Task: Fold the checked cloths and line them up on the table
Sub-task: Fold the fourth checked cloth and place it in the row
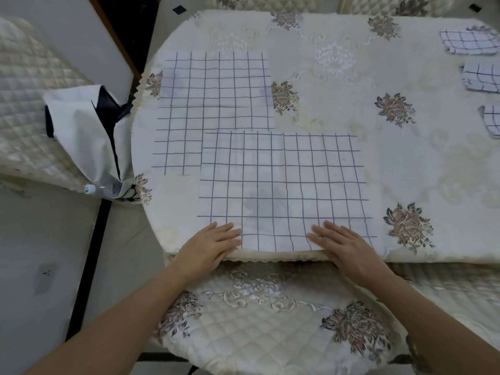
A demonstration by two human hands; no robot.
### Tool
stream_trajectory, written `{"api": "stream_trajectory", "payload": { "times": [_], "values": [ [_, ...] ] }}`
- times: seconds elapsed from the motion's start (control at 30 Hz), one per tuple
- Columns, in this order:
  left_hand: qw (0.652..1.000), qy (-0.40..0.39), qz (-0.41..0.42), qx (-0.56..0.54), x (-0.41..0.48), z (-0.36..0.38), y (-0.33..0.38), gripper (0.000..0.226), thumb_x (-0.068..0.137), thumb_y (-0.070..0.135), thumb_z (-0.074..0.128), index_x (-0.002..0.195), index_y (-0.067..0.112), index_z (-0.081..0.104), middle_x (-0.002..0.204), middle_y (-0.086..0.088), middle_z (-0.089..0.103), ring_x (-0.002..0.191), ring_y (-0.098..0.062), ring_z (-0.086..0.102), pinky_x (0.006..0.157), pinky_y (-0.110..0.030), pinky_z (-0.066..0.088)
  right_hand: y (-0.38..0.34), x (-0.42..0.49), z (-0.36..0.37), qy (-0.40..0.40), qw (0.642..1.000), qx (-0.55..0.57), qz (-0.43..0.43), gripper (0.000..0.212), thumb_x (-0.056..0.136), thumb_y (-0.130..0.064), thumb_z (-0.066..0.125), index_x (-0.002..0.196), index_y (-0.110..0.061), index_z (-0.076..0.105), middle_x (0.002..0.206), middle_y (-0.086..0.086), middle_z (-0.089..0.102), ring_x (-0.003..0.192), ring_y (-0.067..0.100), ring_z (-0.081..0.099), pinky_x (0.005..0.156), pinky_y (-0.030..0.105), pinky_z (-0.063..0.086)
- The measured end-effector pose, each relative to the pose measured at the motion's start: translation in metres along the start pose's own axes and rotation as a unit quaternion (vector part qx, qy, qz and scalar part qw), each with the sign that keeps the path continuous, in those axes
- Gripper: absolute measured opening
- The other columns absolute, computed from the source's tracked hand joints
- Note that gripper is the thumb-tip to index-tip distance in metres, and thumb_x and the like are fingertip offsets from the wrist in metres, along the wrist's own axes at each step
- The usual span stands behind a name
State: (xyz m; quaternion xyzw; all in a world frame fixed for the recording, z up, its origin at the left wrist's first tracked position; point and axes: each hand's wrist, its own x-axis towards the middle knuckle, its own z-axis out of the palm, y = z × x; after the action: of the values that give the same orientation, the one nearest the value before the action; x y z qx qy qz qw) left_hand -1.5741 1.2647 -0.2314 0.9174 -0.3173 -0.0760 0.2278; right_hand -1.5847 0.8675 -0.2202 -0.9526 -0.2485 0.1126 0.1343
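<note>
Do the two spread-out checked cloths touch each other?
Touching. The head view shows the near cloth lying over the lower right corner of the far cloth.

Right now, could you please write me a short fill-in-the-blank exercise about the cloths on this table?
1. The left hand and right hand lie ____ on the near cloth.
2. Where it overlaps the far cloth, the near cloth lies on ____.
3. ____ folded cloths sit along the table's right side.
Missing words: flat, top, three.

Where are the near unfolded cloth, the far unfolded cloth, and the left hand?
near unfolded cloth (284,185): head view, centre of its panel.
far unfolded cloth (213,87): head view, its uncovered upper half.
left hand (213,244): head view, back of the hand.
</note>
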Motion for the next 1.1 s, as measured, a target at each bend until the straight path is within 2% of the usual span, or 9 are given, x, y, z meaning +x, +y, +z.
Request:
{"api": "stream_trajectory", "payload": {
  "times": [0.23, 0.33, 0.47, 0.6, 0.67, 0.73, 0.83, 0.97, 1.1],
  "values": [
    [0.993, -0.007, -0.053, -0.104, -0.019, -0.029, 0.013, 0.053, 0.104, 0.053, 0.026, 0.121, 0.028, 0.071, 0.131, 0.009, 0.065, 0.121, -0.010, 0.060, 0.101, -0.027, 0.050, -0.017, -0.020, -0.004, -0.020, 0.999, 0.032, 0.013, 0.044, 0.102, -0.037, 0.037, 0.143, -0.039, 0.050, 0.148, -0.015, 0.049, 0.139, 0.015, 0.044, 0.101, 0.041, 0.051],
    [0.989, -0.003, -0.075, -0.124, -0.026, -0.036, 0.017, 0.050, 0.104, 0.052, 0.030, 0.121, 0.030, 0.071, 0.129, 0.012, 0.065, 0.115, -0.005, 0.063, 0.096, -0.022, 0.051, -0.014, -0.028, -0.001, -0.032, 0.997, 0.064, 0.028, 0.056, 0.096, -0.014, 0.059, 0.143, -0.041, 0.048, 0.150, -0.017, 0.045, 0.141, 0.015, 0.040, 0.104, 0.044, 0.049],
    [0.980, 0.035, -0.110, -0.160, -0.034, -0.045, 0.027, 0.044, 0.102, 0.053, 0.039, 0.120, 0.029, 0.071, 0.123, 0.017, 0.066, 0.111, 0.004, 0.062, 0.096, -0.014, 0.049, -0.022, -0.031, -0.011, -0.016, 0.990, 0.112, 0.080, 0.070, 0.085, 0.003, 0.071, 0.135, -0.044, 0.056, 0.142, -0.024, 0.050, 0.133, 0.004, 0.045, 0.103, 0.041, 0.049],
    [0.971, 0.053, -0.156, -0.172, -0.032, -0.058, 0.031, 0.051, 0.100, 0.061, 0.033, 0.117, 0.033, 0.071, 0.113, 0.025, 0.070, 0.103, 0.010, 0.063, 0.088, -0.013, 0.051, -0.024, -0.028, -0.033, -0.005, 0.987, 0.125, 0.098, 0.047, 0.092, -0.014, 0.069, 0.127, -0.044, 0.064, 0.135, -0.028, 0.056, 0.122, 0.001, 0.057, 0.097, 0.024, 0.051],
    [0.971, 0.060, -0.165, -0.163, -0.018, -0.066, 0.026, 0.053, 0.100, 0.062, 0.031, 0.113, 0.030, 0.072, 0.105, 0.027, 0.070, 0.095, 0.010, 0.065, 0.083, -0.006, 0.047, -0.019, -0.012, -0.048, 0.018, 0.991, 0.102, 0.085, 0.029, 0.099, -0.032, 0.054, 0.123, -0.034, 0.069, 0.132, -0.021, 0.061, 0.113, 0.008, 0.065, 0.088, 0.031, 0.058],
    [0.974, 0.072, -0.167, -0.136, 0.007, -0.075, 0.014, 0.051, 0.100, 0.058, 0.035, 0.108, 0.025, 0.073, 0.097, 0.030, 0.066, 0.085, 0.011, 0.063, 0.077, 0.002, 0.039, -0.011, 0.014, -0.064, 0.047, 0.995, 0.070, 0.059, 0.040, 0.104, -0.041, 0.040, 0.119, -0.024, 0.073, 0.127, -0.011, 0.067, 0.105, 0.016, 0.070, 0.083, 0.035, 0.060],
    [0.974, 0.077, -0.179, -0.113, 0.053, -0.088, -0.015, 0.040, 0.100, 0.048, 0.041, 0.106, 0.022, 0.070, 0.089, 0.035, 0.060, 0.078, 0.013, 0.058, 0.072, -0.005, 0.042, 0.015, 0.062, -0.079, 0.079, 0.997, 0.015, 0.014, 0.043, 0.101, -0.038, 0.040, 0.118, -0.017, 0.074, 0.122, 0.000, 0.070, 0.102, 0.022, 0.070, 0.087, 0.042, 0.058],
    [0.973, 0.083, -0.200, -0.076, 0.104, -0.093, -0.052, 0.024, 0.101, 0.032, 0.050, 0.103, 0.019, 0.070, 0.088, 0.012, 0.071, 0.081, -0.012, 0.064, 0.075, -0.034, 0.051, 0.056, 0.125, -0.077, 0.064, 0.998, -0.022, -0.002, 0.039, 0.101, -0.038, 0.042, 0.122, -0.021, 0.070, 0.129, 0.000, 0.067, 0.112, 0.026, 0.066, 0.092, 0.045, 0.054],
    [0.971, 0.080, -0.223, -0.040, 0.132, -0.078, -0.082, 0.021, 0.103, 0.026, 0.050, 0.103, 0.016, 0.068, 0.093, 0.004, 0.068, 0.088, -0.019, 0.059, 0.080, -0.035, 0.048, 0.080, 0.169, -0.064, 0.066, 0.998, -0.012, 0.006, 0.040, 0.103, -0.040, 0.042, 0.127, -0.022, 0.068, 0.136, -0.001, 0.063, 0.124, 0.028, 0.060, 0.098, 0.049, 0.050]
  ]
}}
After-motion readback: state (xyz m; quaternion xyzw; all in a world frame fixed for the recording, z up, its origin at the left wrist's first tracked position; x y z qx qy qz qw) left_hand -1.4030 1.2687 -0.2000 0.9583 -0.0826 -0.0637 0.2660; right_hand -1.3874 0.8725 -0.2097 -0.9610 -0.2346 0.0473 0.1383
